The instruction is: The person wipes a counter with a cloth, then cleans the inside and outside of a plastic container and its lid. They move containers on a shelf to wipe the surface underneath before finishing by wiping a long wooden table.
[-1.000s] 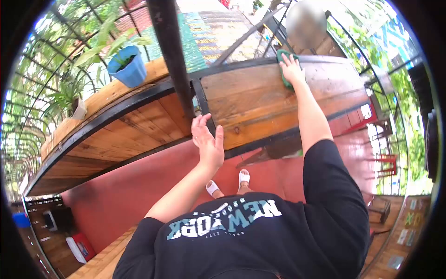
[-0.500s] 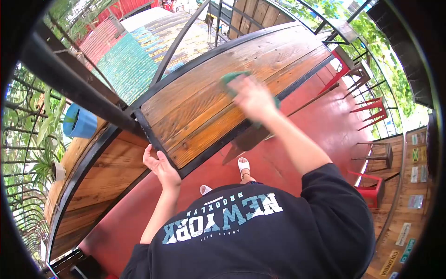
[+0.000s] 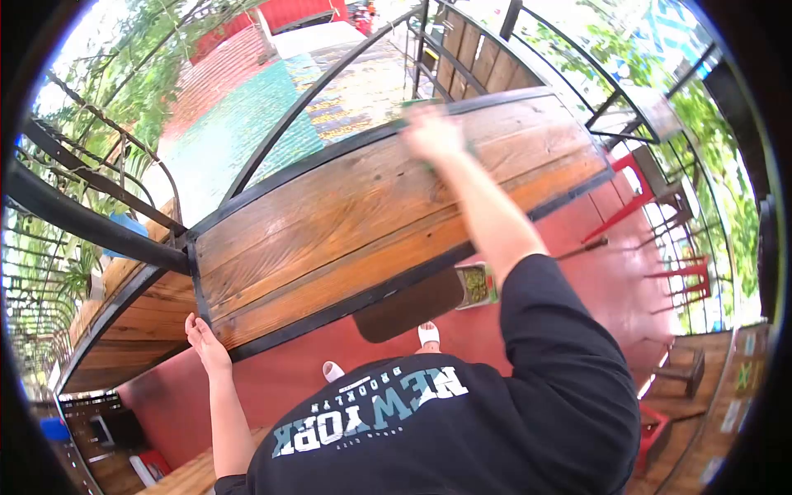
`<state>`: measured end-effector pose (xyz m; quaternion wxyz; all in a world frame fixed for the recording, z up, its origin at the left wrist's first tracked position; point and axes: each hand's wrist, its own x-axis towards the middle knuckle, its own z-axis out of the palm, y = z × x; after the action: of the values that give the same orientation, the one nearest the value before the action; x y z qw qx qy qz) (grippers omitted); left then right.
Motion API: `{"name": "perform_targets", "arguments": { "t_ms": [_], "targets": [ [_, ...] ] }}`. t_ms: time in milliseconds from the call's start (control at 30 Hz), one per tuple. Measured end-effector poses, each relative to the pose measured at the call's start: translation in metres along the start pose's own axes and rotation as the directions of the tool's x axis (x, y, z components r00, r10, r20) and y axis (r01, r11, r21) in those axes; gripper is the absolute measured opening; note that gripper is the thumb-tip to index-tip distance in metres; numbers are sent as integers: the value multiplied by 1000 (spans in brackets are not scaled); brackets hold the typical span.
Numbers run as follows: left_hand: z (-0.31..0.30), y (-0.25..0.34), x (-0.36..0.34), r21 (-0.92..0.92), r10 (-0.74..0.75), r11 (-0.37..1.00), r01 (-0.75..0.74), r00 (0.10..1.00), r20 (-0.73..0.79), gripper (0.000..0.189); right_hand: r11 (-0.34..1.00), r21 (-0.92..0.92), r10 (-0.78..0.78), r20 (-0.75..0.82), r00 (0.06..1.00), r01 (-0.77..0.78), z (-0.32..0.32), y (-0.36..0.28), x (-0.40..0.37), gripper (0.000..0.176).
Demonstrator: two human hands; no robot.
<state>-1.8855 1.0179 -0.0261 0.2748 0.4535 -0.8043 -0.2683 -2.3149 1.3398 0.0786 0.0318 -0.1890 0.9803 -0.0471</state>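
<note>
A wooden plank table top (image 3: 330, 219) with a black metal frame stretches in front of me. My right hand (image 3: 433, 136) is at its far edge, slightly smeared by motion. Under its fingers is a green cloth (image 3: 421, 106), mostly covered by the hand and pressed against the wood and frame. My left hand (image 3: 208, 346) rests at the near left corner of the table, fingers stretched out along the black edge and holding nothing.
A dark stool seat (image 3: 408, 309) and a box with green contents (image 3: 474, 286) sit under the near edge. A black metal post (image 3: 95, 219) slants in from the left. Red stools (image 3: 686, 276) stand right. A curved wooden counter (image 3: 124, 330) lies left.
My right hand has moved the cloth away from me to the table's far edge. My left hand stays by the near left corner. The view has shifted, showing the box beneath.
</note>
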Motion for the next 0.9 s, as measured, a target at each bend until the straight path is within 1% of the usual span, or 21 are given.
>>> {"name": "perform_targets", "arguments": {
  "t_ms": [33, 67, 100, 133, 200, 267, 300, 333, 367, 433, 500, 533, 567, 600, 633, 667, 700, 767, 800, 833, 900],
  "targets": [
    [1, 11, -7, 54, -5, 999, 6, 1000, -24, 51, 994, -74, -85, -124, 989, 76, 36, 94, 55, 53],
    [1, 21, -11, 106, -6, 994, 10, 999, -46, 51, 988, 110, 124, -164, 979, -106, 34, 154, 77, 54],
    [1, 29, -11, 158, 2, 987, 8, 998, -65, 50, 907, -420, -23, -133, 991, -35, 78, 252, 130, 56],
    [2, 26, -10, 109, -47, 993, 55, 996, -77, 50, 953, -277, 87, -141, 986, -124, 50, 235, 119, 57],
    [-1, 21, -9, 44, -31, 998, 37, 991, -133, 51, 946, -3, 324, -84, 942, -325, 10, 188, 72, 60],
    [4, 9, -6, 20, 39, 999, -36, 985, -170, 52, 1000, 3, 24, -80, 996, -24, 13, 132, 46, 56],
    [6, 0, -4, 34, 96, 995, -91, 974, -203, 54, 989, -14, -148, -133, 980, 147, 39, 107, 47, 56],
    [5, 1, -4, 30, 76, 997, -72, 978, -195, 56, 913, 26, -405, -63, 912, 407, 25, 82, 26, 54],
    [4, 1, -5, 18, 39, 999, -37, 979, -199, 55, 841, 0, -538, -112, 835, 542, 56, 76, 29, 54],
    [2, 6, -6, 42, -19, 999, 26, 986, -163, 53, 830, -25, -557, -74, 827, 557, 43, 105, 45, 53],
    [1, -3, -1, 37, -5, 999, 11, 988, -153, 52, 935, -6, -354, -75, 932, 354, 23, 170, 81, 51],
    [2, -7, -2, 38, -2, 999, 7, 990, -144, 51, 984, -70, -170, -92, 981, 163, 27, 219, 109, 52],
    [3, -6, -3, 50, 1, 999, 6, 989, -148, 51, 999, -44, -29, -95, 995, 25, 36, 288, 145, 52],
    [3, -2, -4, 61, 5, 998, 5, 988, -154, 51, 991, -107, 71, -139, 988, -86, 59, 369, 187, 53],
    [1, 1, -4, 77, 9, 997, 4, 987, -160, 51, 978, -114, 157, -160, 975, -176, 36, 405, 176, 55],
    [1, 3, -3, 86, 3, 996, 12, 985, -171, 50, 891, -109, 437, -57, 898, -441, 17, 416, 167, 56],
    [2, 5, -4, 98, -2, 995, 18, 986, -165, 50, 888, -81, 453, -16, 891, -453, 8, 417, 162, 58],
    [4, -4, 2, 85, 16, 996, -6, 992, -127, 50, 878, -80, 463, -109, 880, -472, 24, 413, 167, 60],
    [3, -17, 5, 62, 29, 998, -22, 993, -115, 49, 903, -61, 415, -133, 900, -426, 30, 408, 166, 61],
    [3, 1, 0, 45, 20, 999, -16, 995, -98, 49, 931, -35, 355, -146, 923, -363, 40, 383, 158, 61],
    [1, -2, 0, 132, 46, 991, -28, 990, -131, 50, 987, -66, 135, -129, 982, -144, 53, 308, 130, 65]
  ]
}}
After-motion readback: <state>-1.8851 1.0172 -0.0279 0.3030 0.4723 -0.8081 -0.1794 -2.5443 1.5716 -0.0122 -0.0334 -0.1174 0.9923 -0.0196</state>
